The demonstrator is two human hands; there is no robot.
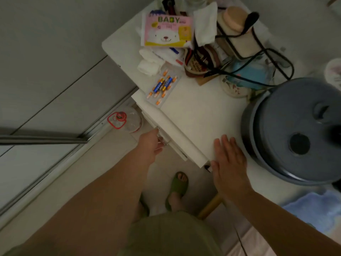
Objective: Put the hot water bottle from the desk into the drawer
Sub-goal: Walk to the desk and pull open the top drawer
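The hot water bottle [238, 36], cream and plush-covered with a peach top, lies at the far side of the white desk [199, 115] with a black cord looped around it. My left hand [150, 145] is below the desk's front edge, fingers curled around the metal handle of the drawer [171, 143]. The drawer front looks shut or barely out. My right hand [228, 163] lies flat on the desk's near corner with fingers spread and holds nothing. Both hands are far from the hot water bottle.
A large grey lidded pot [295, 130] stands on the desk just right of my right hand. A battery pack [164, 85], a pink BABY pack [166, 32], tissues and a blue bag [247, 74] crowd the far side. A clear red-handled bottle [127, 119] stands on the floor beside the drawer.
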